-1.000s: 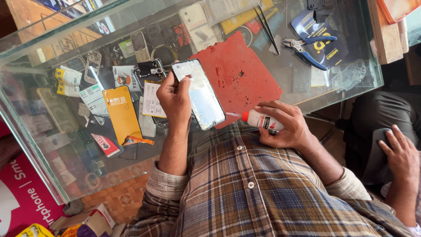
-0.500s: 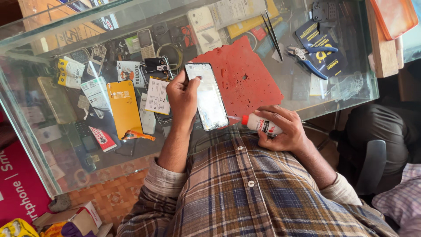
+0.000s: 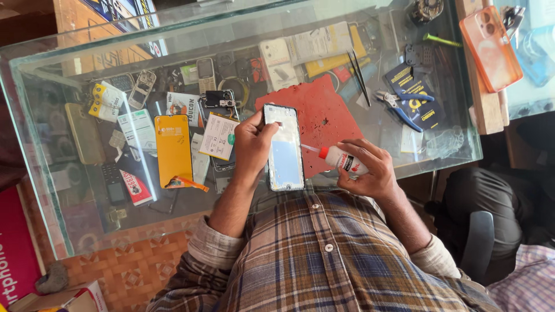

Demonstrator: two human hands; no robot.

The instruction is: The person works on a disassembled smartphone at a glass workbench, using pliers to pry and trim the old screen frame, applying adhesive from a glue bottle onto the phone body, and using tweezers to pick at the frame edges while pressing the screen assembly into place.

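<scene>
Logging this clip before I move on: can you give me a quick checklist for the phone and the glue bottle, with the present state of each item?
1. Left hand has a firm hold on the phone: ok, fingers wrap its left edge.
2. Right hand grips the glue bottle: ok.
3. Nozzle aimed at the phone's right edge: ok, the tip lies close to it; contact cannot tell.
4. Red cap off the bottle: cannot tell.
5. Red mat beneath the work: ok, it lies on the glass counter under the phone.
6. Tweezers and blue-handled pliers clear of both hands: ok.
</scene>
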